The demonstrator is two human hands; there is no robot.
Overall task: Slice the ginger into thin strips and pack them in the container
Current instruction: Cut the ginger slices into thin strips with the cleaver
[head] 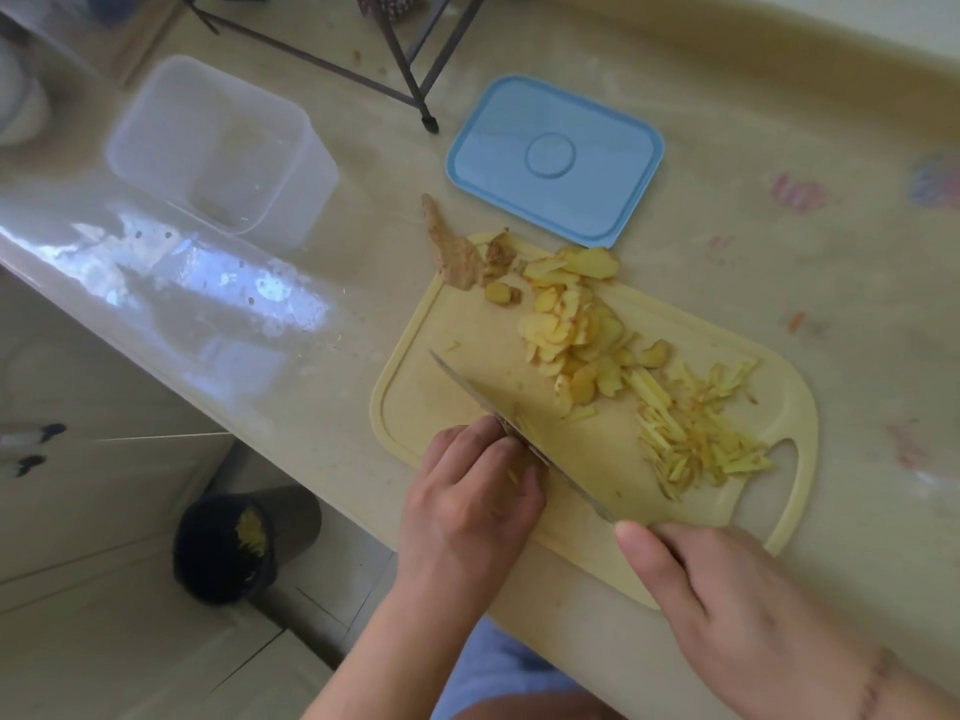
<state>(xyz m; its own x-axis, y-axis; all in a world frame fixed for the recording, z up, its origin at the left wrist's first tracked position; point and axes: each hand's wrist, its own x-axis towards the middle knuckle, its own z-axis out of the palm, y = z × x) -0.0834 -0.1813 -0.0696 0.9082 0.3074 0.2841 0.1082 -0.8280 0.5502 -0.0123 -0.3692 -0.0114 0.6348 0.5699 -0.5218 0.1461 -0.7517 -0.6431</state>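
On the near-left part of the yellow cutting board (415,356), the left hand (470,506) presses curled fingertips down on a small stack of ginger, mostly hidden beneath them. The knife (498,402) blade lies flat against those knuckles, its tip pointing toward the board's left edge. The right hand (727,605) grips the knife's handle at the board's near edge. Ginger slices (571,335) are heaped at the board's centre, cut strips (696,433) toward its handle end. The clear container (218,148) stands well beyond the board's far-left corner, the blue lid (556,158) just past its far edge.
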